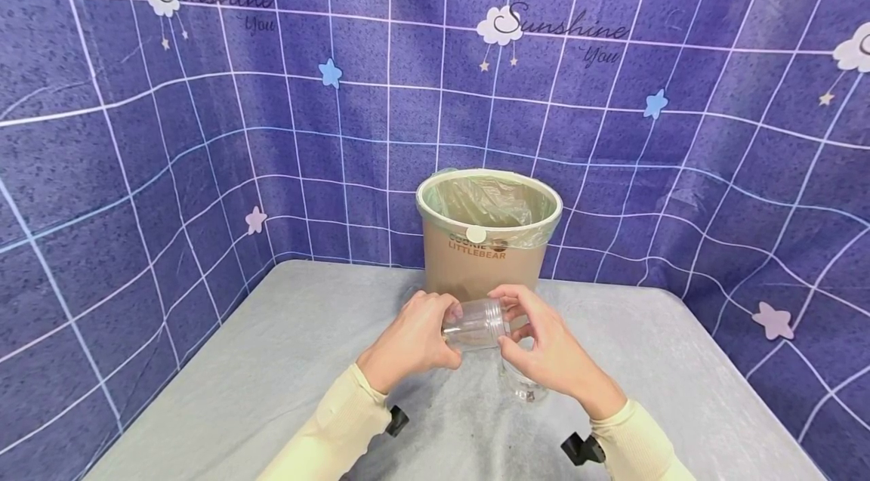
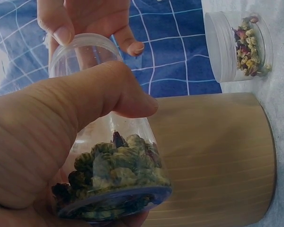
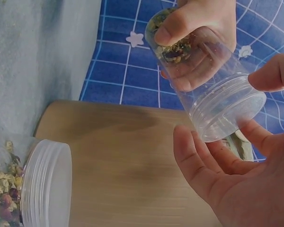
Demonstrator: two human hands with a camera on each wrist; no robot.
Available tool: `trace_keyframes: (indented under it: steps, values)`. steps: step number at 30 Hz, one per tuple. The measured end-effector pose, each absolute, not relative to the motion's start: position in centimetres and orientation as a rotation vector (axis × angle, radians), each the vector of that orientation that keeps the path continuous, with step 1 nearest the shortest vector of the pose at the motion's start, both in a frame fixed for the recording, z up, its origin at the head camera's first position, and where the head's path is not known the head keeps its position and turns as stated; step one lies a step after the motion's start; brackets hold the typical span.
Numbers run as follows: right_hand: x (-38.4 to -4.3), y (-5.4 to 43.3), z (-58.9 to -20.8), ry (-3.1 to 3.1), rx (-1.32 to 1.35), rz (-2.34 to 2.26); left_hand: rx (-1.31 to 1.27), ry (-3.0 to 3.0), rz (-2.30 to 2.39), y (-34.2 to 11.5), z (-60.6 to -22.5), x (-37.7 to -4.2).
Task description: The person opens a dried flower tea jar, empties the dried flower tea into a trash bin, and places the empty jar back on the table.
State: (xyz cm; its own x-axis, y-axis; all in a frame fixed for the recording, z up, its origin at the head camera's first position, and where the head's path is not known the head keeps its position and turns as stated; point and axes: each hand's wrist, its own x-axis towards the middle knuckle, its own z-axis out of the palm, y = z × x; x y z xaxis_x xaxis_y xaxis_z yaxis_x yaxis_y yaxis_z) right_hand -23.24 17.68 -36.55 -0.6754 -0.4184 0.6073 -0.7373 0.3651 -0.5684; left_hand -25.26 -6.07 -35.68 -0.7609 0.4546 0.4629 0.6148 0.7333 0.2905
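My left hand grips the body of a clear plastic jar, which lies tilted on its side in the air. Dried flower buds are heaped toward its base. At the ridged neck end, the thumb and fingers of my right hand curl round the rim. Whether a clear lid covers that end, I cannot tell. A second clear jar stands on the table below my right hand. It has a translucent white lid and holds dried yellow and dark red flowers.
Just behind my hands stands a beige trash bin with a pale rim and a thin plastic liner. A grey cloth covers the table. Blue-purple curtain with grid lines hangs around the back and sides.
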Motion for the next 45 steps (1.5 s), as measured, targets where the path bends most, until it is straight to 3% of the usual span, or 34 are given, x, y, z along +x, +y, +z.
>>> trace_keyframes:
  steps: [45]
  values:
    - [-23.03, 17.65, -36.18, -2.345, 0.821, 1.164, -0.84, -2.543, -0.611, -6.09, -35.67, -25.08]
